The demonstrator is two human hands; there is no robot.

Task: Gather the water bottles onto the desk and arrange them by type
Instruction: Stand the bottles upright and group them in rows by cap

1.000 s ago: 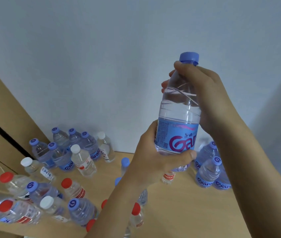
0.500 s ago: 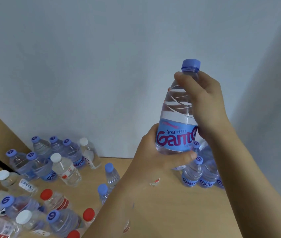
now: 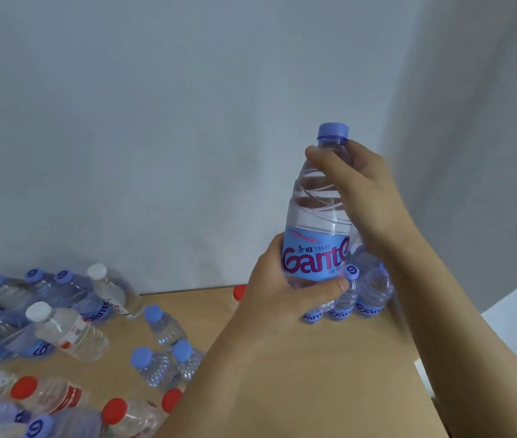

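Bottle in both hands, upright above the tabletop: our left hand has its fingers wrapped round the blue label, our right hand grips the shoulder just under the cap. We judge this hold lets us read the brand and steer it toward the matching blue-labelled group standing directly behind, apart from the unsorted mix at left.

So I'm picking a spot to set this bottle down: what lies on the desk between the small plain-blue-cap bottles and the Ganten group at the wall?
Head view: bare desk, apart from one red-capped bottle at the wall.
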